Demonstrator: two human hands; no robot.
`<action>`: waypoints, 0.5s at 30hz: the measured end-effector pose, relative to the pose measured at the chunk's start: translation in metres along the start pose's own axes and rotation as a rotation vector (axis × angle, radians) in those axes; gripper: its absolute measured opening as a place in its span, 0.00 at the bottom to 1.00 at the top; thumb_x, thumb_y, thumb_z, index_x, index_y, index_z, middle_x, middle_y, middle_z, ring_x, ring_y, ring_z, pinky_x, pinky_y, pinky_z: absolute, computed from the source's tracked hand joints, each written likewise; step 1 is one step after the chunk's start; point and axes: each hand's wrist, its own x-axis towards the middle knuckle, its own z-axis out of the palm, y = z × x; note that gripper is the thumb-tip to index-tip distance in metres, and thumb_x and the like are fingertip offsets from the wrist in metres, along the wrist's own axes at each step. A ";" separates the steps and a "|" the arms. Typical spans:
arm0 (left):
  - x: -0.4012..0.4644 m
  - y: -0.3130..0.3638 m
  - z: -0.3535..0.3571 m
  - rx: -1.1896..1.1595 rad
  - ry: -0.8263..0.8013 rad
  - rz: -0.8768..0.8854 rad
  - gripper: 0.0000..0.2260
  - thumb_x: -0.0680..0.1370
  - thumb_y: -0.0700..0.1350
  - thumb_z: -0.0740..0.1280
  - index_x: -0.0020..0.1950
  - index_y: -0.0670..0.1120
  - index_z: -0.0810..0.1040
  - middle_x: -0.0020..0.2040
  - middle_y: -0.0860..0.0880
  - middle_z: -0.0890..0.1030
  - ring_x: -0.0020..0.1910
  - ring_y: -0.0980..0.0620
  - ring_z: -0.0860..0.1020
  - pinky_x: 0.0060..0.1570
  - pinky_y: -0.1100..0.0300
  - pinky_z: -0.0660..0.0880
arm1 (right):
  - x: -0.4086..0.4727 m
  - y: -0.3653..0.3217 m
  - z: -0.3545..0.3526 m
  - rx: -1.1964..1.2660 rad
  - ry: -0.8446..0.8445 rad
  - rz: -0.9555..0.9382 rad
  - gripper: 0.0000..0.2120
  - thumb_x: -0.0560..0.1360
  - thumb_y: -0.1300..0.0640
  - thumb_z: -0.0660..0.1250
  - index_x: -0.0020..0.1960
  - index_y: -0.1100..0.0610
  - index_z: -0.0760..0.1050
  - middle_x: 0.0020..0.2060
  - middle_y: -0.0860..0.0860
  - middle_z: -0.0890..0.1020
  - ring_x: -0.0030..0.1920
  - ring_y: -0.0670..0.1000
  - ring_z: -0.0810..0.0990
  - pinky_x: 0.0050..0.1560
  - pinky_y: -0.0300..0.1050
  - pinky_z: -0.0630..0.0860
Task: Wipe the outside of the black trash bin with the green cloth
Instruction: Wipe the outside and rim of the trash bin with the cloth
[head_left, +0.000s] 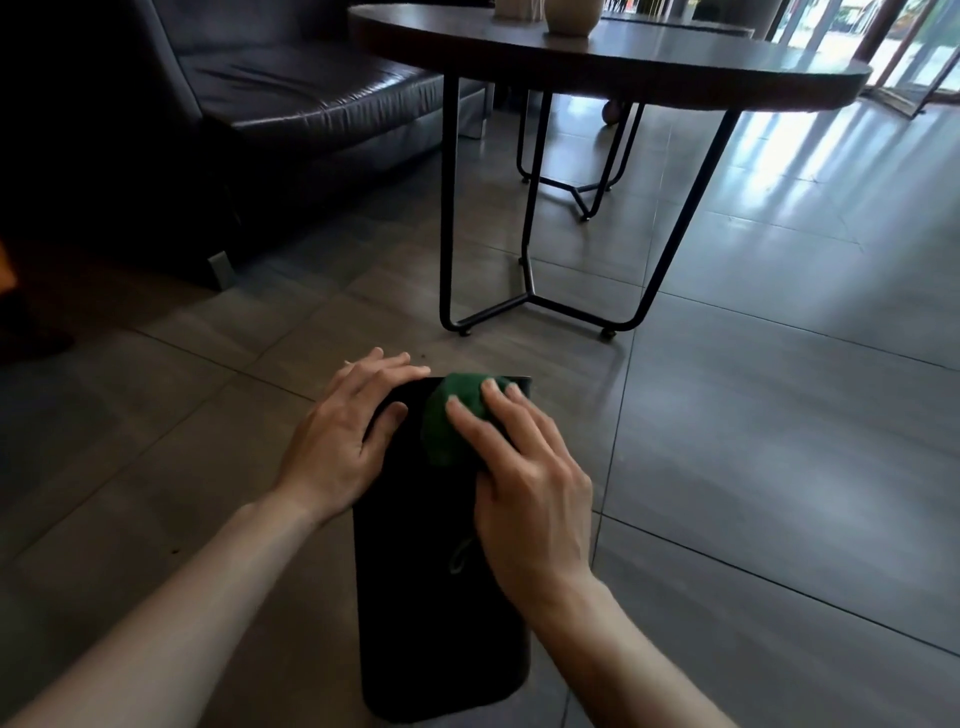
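Wiping step in hand: green cloth (457, 415) pressed flat on upper face of black trash bin (441, 597), lying on its side on floor in front of round table (597, 67)

Right hand (524, 483) spread flat over cloth near bin's far end; left hand (348, 431) open, bracing bin's far left edge; next, judged: stroke along bin toward near end, then roll to expose unwiped sides
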 end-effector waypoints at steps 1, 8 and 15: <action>0.000 0.002 0.001 -0.002 -0.001 0.003 0.17 0.83 0.49 0.58 0.72 0.55 0.75 0.74 0.54 0.74 0.78 0.52 0.65 0.75 0.71 0.49 | 0.007 0.001 0.004 -0.030 -0.009 0.010 0.22 0.76 0.65 0.70 0.66 0.48 0.81 0.68 0.54 0.80 0.70 0.57 0.77 0.44 0.55 0.86; 0.002 -0.005 0.003 -0.011 0.025 -0.022 0.17 0.83 0.47 0.59 0.71 0.53 0.75 0.73 0.52 0.75 0.77 0.50 0.66 0.75 0.70 0.49 | -0.086 0.007 0.020 -0.028 -0.207 -0.261 0.18 0.78 0.58 0.63 0.63 0.45 0.82 0.66 0.54 0.81 0.66 0.56 0.80 0.45 0.45 0.85; 0.002 -0.004 0.003 -0.051 0.006 0.009 0.16 0.83 0.47 0.59 0.71 0.55 0.75 0.73 0.55 0.74 0.78 0.52 0.65 0.78 0.60 0.54 | -0.147 -0.003 0.006 -0.069 -0.344 -0.292 0.18 0.87 0.49 0.53 0.58 0.40 0.83 0.53 0.42 0.87 0.50 0.43 0.87 0.44 0.37 0.83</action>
